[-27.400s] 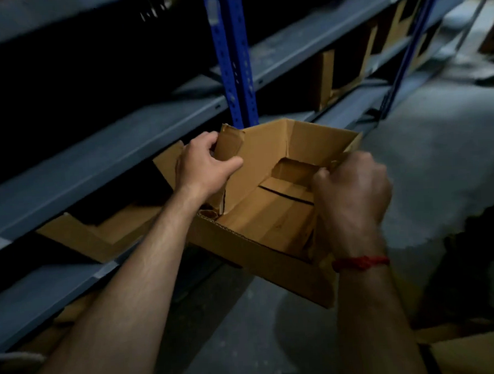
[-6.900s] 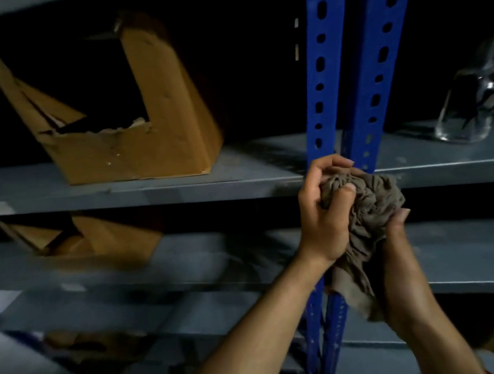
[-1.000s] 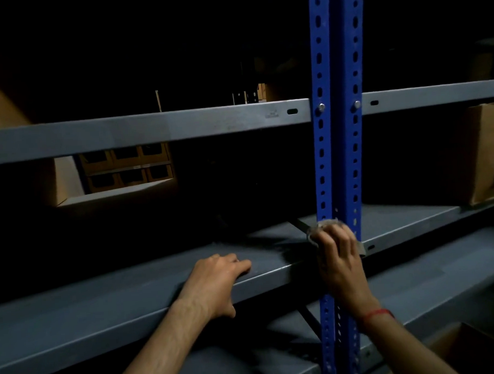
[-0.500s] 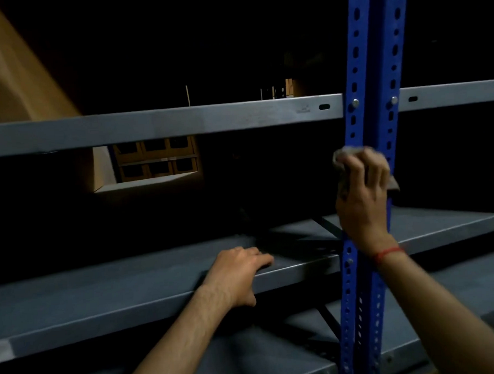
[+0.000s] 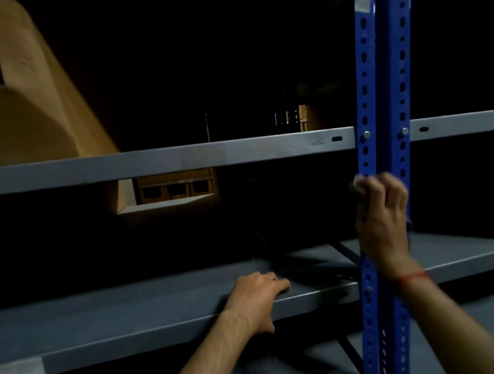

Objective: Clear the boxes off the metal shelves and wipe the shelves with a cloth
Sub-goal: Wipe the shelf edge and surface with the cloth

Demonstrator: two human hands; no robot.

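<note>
From the head camera: a person's right hand (image 5: pixel 383 217) curls its fingers round a cloth (image 5: pixel 358 185), blurred and mostly hidden, apparently bunched, and holds it against the blue upright (image 5: pixel 382 65). The left hand (image 5: pixel 257 296) rests with relaxed fingers on the front edge of the lower shelf (image 5: pixel 132 315). A cardboard box (image 5: pixel 21 112) stands on the upper shelf (image 5: pixel 181 159).

Single head-worn view faced forward into the metal shelves (image 5: pixel 104 323) at close range; blue upright (image 5: pixel 394 93) stood at frame right.
</note>
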